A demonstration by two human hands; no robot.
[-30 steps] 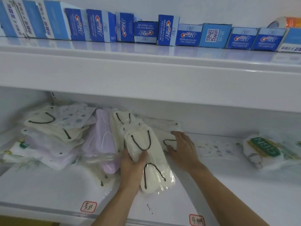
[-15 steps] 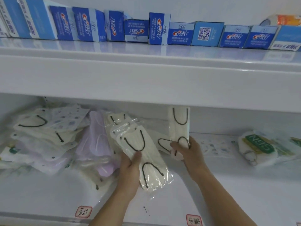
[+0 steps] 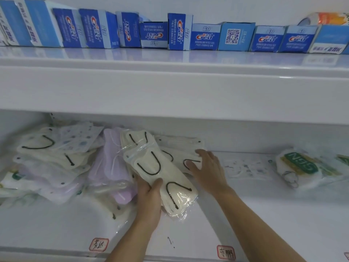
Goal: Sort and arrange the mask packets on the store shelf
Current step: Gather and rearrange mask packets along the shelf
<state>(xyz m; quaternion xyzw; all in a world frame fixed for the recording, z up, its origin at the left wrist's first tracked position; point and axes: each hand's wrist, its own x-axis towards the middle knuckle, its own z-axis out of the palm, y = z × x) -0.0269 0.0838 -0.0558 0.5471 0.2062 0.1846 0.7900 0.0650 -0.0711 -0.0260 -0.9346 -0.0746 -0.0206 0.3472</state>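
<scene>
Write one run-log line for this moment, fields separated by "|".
left hand grips cream mask packets | right hand flat on packet behind | lower shelf | sorting unfinished

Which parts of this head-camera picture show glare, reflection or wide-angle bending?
Head view: glare glints on the clear wrap of the cream mask packet; the glossy upper shelf mirrors the toothpaste boxes in blue; shelf edges bow with wide-angle distortion; lighting is soft, shadows faint.

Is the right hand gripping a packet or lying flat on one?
Lying flat. The right hand rests with fingers spread and straight on a cream packet on the shelf; no grip shows.
</scene>
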